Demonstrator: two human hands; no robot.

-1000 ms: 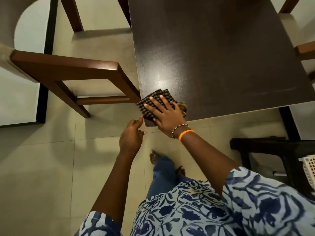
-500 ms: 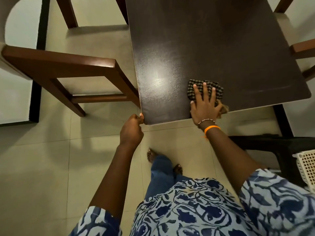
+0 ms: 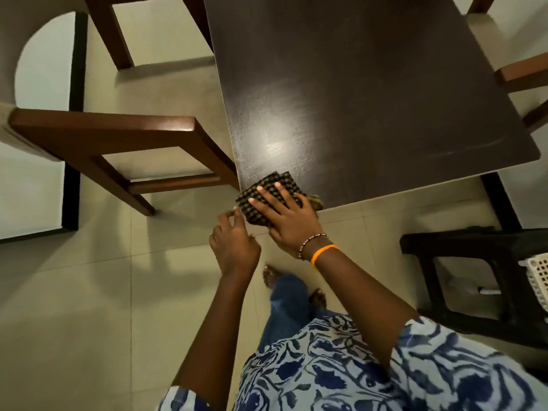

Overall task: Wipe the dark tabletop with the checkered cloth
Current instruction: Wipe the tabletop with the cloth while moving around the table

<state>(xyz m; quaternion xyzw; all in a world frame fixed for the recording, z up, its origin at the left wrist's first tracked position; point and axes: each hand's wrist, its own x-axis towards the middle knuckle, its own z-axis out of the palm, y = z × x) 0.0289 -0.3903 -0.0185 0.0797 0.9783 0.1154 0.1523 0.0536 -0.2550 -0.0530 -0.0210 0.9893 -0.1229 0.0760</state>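
The dark tabletop (image 3: 355,99) fills the upper middle of the head view, with a glare patch near its left side. A folded dark checkered cloth (image 3: 272,180) lies on the table's near left corner and hangs slightly past the edge. My right hand (image 3: 289,219) presses flat on the cloth with straight, spread fingers. My left hand (image 3: 234,247) hovers just below that corner, off the table, fingers loosely curled and holding nothing, its fingertips close to the cloth's left edge.
A brown wooden chair (image 3: 118,129) stands close to the table's left edge. Another chair's arm (image 3: 522,75) shows at the right. A black stool (image 3: 474,241) and a white lattice basket (image 3: 538,274) sit at the lower right. My feet are on the tiled floor.
My right hand slid the cloth right along the near edge, then back left to the near left corner. My left hand stayed by that corner and loosened its fingers.
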